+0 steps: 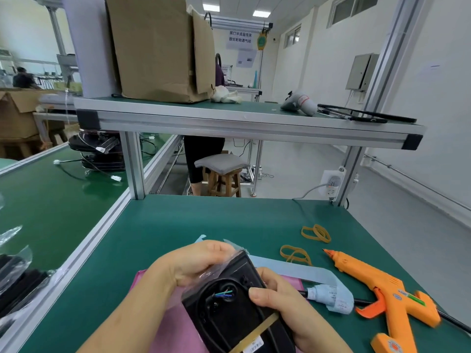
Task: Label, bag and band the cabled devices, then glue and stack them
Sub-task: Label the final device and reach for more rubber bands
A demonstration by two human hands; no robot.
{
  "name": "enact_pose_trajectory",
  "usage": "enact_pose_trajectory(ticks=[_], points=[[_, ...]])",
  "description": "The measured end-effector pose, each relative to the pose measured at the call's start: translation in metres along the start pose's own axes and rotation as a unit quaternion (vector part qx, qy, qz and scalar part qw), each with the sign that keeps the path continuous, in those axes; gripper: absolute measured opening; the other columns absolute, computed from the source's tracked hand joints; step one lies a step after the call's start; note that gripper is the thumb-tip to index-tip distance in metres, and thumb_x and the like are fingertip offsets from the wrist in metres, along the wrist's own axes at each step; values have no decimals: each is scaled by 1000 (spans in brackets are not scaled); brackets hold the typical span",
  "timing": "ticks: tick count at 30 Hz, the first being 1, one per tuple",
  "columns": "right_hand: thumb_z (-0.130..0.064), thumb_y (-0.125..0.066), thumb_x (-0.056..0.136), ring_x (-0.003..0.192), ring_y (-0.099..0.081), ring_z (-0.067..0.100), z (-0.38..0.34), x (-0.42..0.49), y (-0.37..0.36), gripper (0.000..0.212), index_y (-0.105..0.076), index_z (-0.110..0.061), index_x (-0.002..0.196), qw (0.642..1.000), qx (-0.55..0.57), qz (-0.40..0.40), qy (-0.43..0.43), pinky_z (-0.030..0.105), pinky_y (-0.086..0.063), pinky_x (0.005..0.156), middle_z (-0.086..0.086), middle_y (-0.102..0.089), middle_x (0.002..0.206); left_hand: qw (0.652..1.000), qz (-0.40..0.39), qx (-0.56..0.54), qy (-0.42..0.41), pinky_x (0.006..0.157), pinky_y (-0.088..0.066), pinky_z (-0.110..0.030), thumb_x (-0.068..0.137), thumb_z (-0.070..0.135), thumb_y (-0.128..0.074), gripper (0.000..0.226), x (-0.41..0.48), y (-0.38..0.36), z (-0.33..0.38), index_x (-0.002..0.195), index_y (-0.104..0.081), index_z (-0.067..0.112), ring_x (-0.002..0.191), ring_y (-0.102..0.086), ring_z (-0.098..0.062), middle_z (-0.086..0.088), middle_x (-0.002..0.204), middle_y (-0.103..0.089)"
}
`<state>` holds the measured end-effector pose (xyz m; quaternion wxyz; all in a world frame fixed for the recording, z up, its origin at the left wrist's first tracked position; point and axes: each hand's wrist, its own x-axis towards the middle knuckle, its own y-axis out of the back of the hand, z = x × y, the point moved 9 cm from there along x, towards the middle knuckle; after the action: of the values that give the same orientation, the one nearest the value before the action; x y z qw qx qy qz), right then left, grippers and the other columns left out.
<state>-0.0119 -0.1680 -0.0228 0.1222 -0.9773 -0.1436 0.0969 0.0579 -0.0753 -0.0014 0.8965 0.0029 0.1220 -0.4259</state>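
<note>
Device (229,312) gripped by left hand (193,261) and right hand (283,299), bottom cut off.

I grip one black cabled device (229,309) in two hands, my left hand (193,261) and my right hand (280,299). One clear bag (204,275) covers its far end, and one rubber band (257,332) crosses it. On the counter (178,220) I count one orange glue gun (382,289), one pale blue label strip (293,267), one pink sheet (173,324), and two loose clusters of rubber bands (316,233), each of at least two bands. The shelf (244,118) above carries one cardboard box (153,47). One wooden stool (224,174) stands beyond.
</note>
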Motion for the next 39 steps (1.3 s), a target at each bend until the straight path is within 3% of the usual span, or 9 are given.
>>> enact_pose_trajectory(ticks=[3,5,8,11,16,19,27,31,39], points=[[-23,-81,57,95,-61,31,5,1,-3,71,-52,4,115,1000,-21,-1,-17,43,-46,89,18,-65,103,1000,25,-2,-12,64,-46,-25,88,15,-63,12,3,3,4,77,-62,12,67,-55,-15,-5,76,-60],[-24,-81,59,99,-61,31,6,2,-5,72,-53,3,119,999,-42,-3,-21,50,-44,97,20,-65,108,999,32,-9,-22,61,-43,-25,91,16,-63,14,4,2,9,78,-61,12,64,-52,-15,-5,74,-58],[-26,-81,63,107,-58,35,4,2,-9,71,-55,1,124,998,-62,-3,-23,58,-34,108,30,-60,120,997,59,14,-36,48,-25,-20,93,18,-58,17,4,4,16,77,-62,13,49,-32,-7,1,61,-38],[-28,-81,61,105,-59,34,8,3,-8,74,-55,2,124,996,-75,10,-44,56,-35,108,27,-62,119,996,70,37,-39,44,-14,-20,96,15,-53,19,5,4,22,79,-61,10,44,-20,-6,4,54,-27],[-27,-79,61,96,-65,26,13,2,-7,55,-64,-6,109,995,-74,0,-67,41,-48,97,12,-70,103,993,71,81,-53,44,-20,-20,94,10,-58,24,1,6,33,72,-65,12,44,-19,-8,5,50,-25],[-27,-81,57,97,-64,29,17,1,-1,62,-61,-3,110,995,-64,22,-75,48,-44,102,15,-69,103,989,79,110,-51,45,-24,-21,93,11,-60,26,-4,10,33,69,-67,16,44,-21,-9,4,50,-27],[-31,-84,49,88,-67,26,16,-2,14,76,-59,1,113,993,-72,78,-58,45,-50,95,14,-71,94,971,104,212,-29,51,-38,-22,91,19,-65,24,-16,17,29,67,-64,23,49,-37,-15,-7,62,-44],[-35,-82,49,85,-68,21,13,-2,11,72,-61,-3,110,990,-96,87,-59,38,-52,89,8,-72,90,957,123,262,-37,49,-41,-20,81,20,-75,20,-16,13,43,65,-63,22,51,-44,-12,9,55,-52],[-35,-83,45,87,-70,26,7,-7,19,73,-62,-2,107,987,-84,130,-46,43,-52,90,11,-73,91,918,158,345,-114,54,-39,-11,77,27,-77,18,-32,-7,58,64,-65,28,53,-46,1,12,57,-57]])
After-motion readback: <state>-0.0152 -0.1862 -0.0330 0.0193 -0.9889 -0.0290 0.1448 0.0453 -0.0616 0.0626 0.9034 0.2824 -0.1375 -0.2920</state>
